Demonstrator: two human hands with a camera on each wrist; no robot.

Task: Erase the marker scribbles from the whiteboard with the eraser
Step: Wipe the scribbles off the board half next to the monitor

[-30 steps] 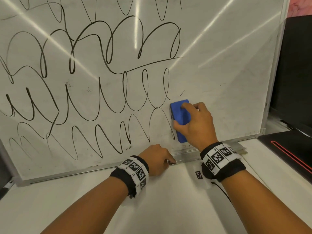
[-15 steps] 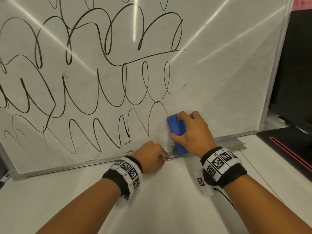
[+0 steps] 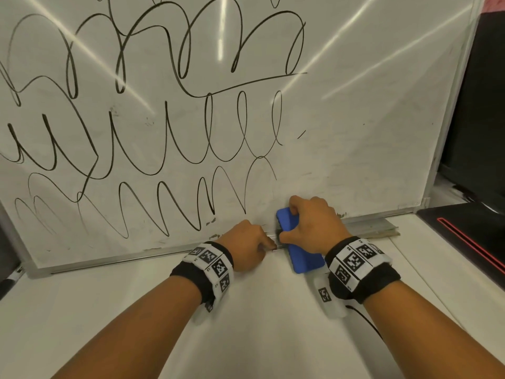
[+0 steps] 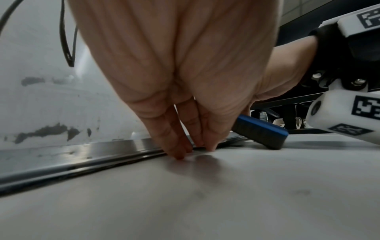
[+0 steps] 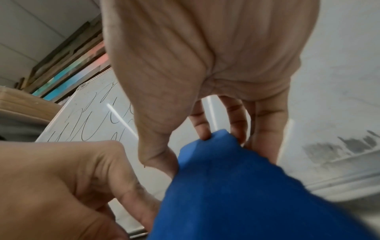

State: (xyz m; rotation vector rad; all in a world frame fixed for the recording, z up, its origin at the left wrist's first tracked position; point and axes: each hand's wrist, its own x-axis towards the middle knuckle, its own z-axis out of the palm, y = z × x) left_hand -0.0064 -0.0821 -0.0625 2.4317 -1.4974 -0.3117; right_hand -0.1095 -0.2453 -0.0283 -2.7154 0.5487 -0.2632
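The whiteboard (image 3: 355,119) leans upright on a white table, with black marker scribbles (image 3: 164,119) over its left and middle. My right hand (image 3: 308,225) grips the blue eraser (image 3: 303,258) at the board's bottom edge. The eraser's lower end sticks out over the metal bottom rail (image 3: 109,259). In the right wrist view, the thumb and fingertips pinch the eraser (image 5: 236,194) by its sides. My left hand (image 3: 246,242) sits just left of it, curled fingertips and thumb bearing on the rail (image 4: 82,151). The eraser's dark felt edge (image 4: 261,131) shows behind that hand (image 4: 185,65).
A black surface with a red line (image 3: 464,236) lies at the right, below a dark panel (image 3: 481,105). Grey ink smears (image 4: 45,131) mark the board's lowest strip. White tabletop (image 3: 246,337) spreads in front. A dark object (image 3: 8,280) lies at the far left edge.
My right hand has dragged the eraser straight down from mid-board to the bottom rail, wiping the stroke there. The left hand has stayed on the rail.
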